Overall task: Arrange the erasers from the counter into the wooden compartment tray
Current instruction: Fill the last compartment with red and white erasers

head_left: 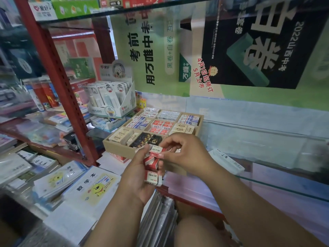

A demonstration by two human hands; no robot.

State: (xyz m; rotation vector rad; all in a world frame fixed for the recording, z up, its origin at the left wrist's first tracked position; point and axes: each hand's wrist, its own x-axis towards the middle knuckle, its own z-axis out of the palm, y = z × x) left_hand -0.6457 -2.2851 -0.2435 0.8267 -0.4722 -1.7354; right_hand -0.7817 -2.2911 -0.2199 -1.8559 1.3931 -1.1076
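Red-and-white boxed erasers [153,162] sit stacked in the curled left hand [138,177] just before the wooden compartment tray [117,146], while the right hand [185,154] pinches the top one, likely to place it.

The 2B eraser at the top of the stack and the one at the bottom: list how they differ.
The right hand pinches the top eraser; the bottom eraser rests in the left hand. The top one lies higher, near the wooden tray; the bottom one lies nearer the palm. Both carry red-and-white 2B sleeves.

Hands [158,163] hide wooden tray [117,146] near right corner
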